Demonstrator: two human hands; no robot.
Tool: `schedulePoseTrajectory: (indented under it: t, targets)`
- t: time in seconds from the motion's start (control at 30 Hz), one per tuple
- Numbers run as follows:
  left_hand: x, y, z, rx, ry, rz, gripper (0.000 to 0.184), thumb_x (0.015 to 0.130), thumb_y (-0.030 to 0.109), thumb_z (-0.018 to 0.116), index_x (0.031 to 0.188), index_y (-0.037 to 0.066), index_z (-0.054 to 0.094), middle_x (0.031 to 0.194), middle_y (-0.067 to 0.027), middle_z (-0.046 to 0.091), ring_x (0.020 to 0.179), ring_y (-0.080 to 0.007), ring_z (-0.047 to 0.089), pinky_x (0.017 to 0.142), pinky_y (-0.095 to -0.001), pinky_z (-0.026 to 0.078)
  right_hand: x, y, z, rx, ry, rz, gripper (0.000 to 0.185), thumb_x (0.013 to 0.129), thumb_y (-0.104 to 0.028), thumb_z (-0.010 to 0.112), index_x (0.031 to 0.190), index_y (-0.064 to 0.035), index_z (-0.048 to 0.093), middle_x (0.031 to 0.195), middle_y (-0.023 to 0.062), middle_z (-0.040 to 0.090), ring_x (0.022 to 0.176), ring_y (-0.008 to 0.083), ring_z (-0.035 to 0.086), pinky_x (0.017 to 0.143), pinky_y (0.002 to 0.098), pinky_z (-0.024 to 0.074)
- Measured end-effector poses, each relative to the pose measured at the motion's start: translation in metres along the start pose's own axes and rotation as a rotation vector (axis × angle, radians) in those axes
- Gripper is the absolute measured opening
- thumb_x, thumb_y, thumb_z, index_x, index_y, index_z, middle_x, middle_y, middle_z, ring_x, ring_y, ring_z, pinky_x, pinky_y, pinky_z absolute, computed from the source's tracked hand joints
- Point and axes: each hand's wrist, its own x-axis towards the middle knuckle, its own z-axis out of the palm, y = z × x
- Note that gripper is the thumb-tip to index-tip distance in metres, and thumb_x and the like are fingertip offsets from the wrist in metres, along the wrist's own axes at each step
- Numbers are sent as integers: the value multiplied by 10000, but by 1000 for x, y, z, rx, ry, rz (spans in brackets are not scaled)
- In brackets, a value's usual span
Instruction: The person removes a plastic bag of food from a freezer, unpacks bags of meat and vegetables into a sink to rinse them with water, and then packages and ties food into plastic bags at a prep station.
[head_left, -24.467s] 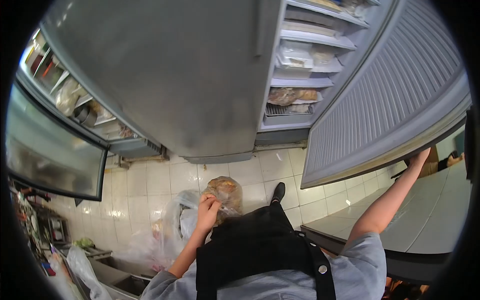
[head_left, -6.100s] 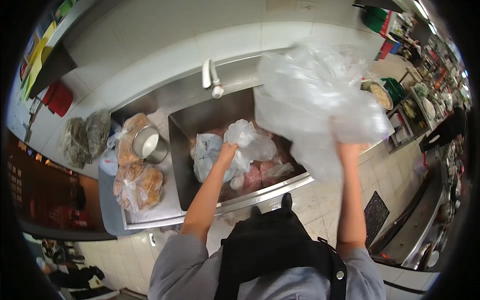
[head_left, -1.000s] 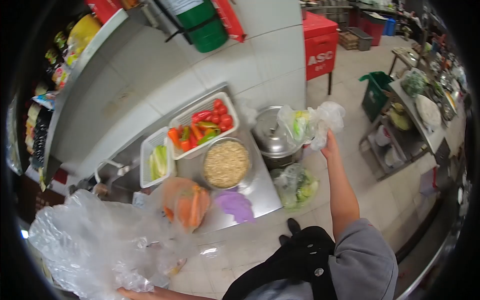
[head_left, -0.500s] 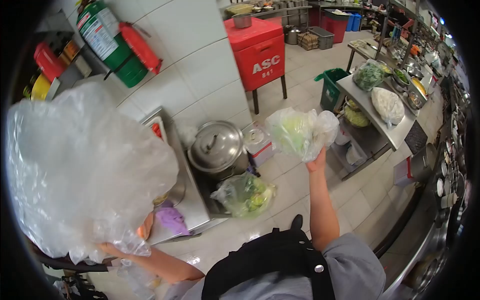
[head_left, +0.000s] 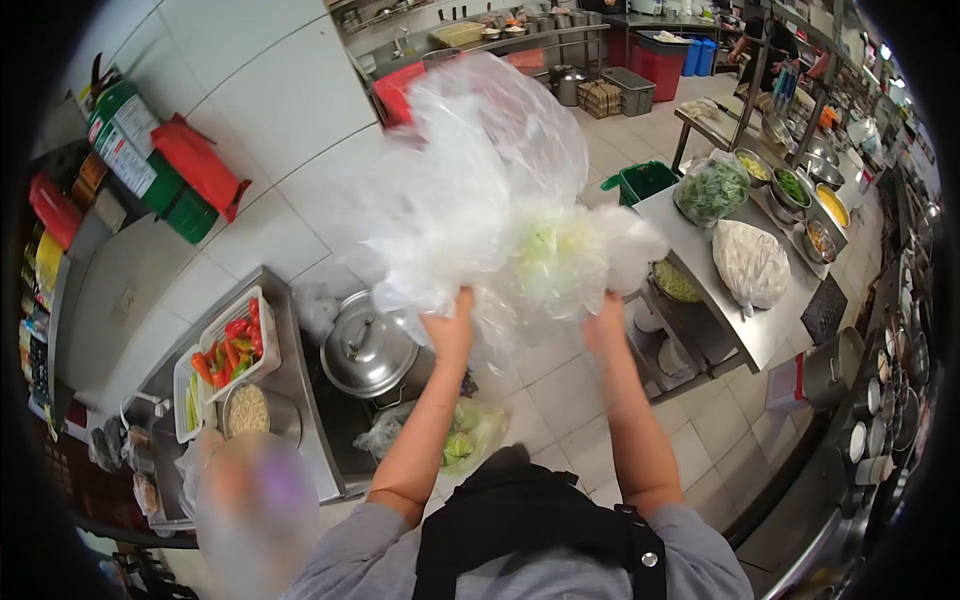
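Now that clear plastic (head_left: 450, 190) has reached the bagged greens (head_left: 548, 262), my left hand (head_left: 451, 332) clutches it, right hand (head_left: 605, 326) the greens

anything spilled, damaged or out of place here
Nothing plainly stands out. The metal lid looks well seated and the visible floor shows no obvious spill. The clear plastic hides some background, and the lower left is too blurred to judge.

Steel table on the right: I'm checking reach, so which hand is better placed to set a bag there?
Probably the right hand: it's nearer the steel table and holds the bag of pale greens. The left hand, holding clear plastic, is farther away.
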Motion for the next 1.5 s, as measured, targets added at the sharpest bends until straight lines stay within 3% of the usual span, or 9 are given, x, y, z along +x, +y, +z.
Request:
schedulePoseTrajectory:
  t: [0.13,0.37,0.53,0.7,0.83,0.93,1.1,1.27,1.5]
  targets:
    - [2,-64,42,-59,-155,-134,281,735,64,660,976,-59,582,975,-126,622,901,-220,581,812,-334,442,21,21,17,-755,77,-100,469,763,-149,646,1185,-2,502,1127,121,575,1074,239,522,908,346,400]
    - [62,-171,130,-78,-438,-321,389,769,63,615,1135,-17,511,1076,-86,568,988,-193,533,852,-313,418,145,21,3,-906,-339,-281,451,731,-122,673,1133,16,521,1117,109,562,1047,211,518,887,326,413]
    - [130,-218,224,83,-595,-297,343,741,59,620,1067,-21,551,1062,-129,595,960,-231,568,819,-334,444,239,-23,24,-940,-345,145,529,717,-206,729,1158,-9,511,1147,97,541,1056,205,509,901,337,413]
    - [155,-248,343,-122,-621,-326,320,700,128,630,974,-28,578,951,-209,626,902,-363,590,784,-410,462,335,-44,12,-875,-233,204,558,704,-278,757,1146,-25,531,1107,81,567,1063,178,506,897,329,416]
    - [194,-280,412,225,-998,-367,352,674,161,628,975,-16,578,985,-232,608,945,-387,561,797,-414,453,412,-37,-4,-781,89,309,679,731,-416,734,1222,-10,499,1229,91,512,1163,195,440,976,334,341]
    - [242,-291,453,102,-1126,-55,399,688,231,643,1009,1,580,931,-189,633,876,-301,612,754,-378,473,472,-39,-2,-493,4,363,709,760,-441,697,1266,-4,461,1284,91,476,1200,202,408,1015,324,282]
    - [311,-307,513,234,-1220,-6,364,653,189,633,960,0,581,884,-191,625,839,-353,595,744,-411,475,561,-31,1,-358,45,344,695,801,-445,648,1293,-6,429,1352,94,411,1253,206,351,1039,325,234]
    - [371,-331,598,460,-1437,95,310,625,156,607,890,-4,595,852,-208,624,826,-380,588,741,-432,473,660,-47,9,-191,297,240,587,801,-380,669,1234,-22,502,1252,78,508,1147,198,459,995,302,305]
    - [411,-377,743,132,-1560,425,278,588,116,604,830,-19,612,814,-216,619,790,-378,594,679,-438,477,791,-49,-44,-18,583,-13,435,871,-398,546,1161,-74,534,1140,41,554,1042,170,525,852,311,436]
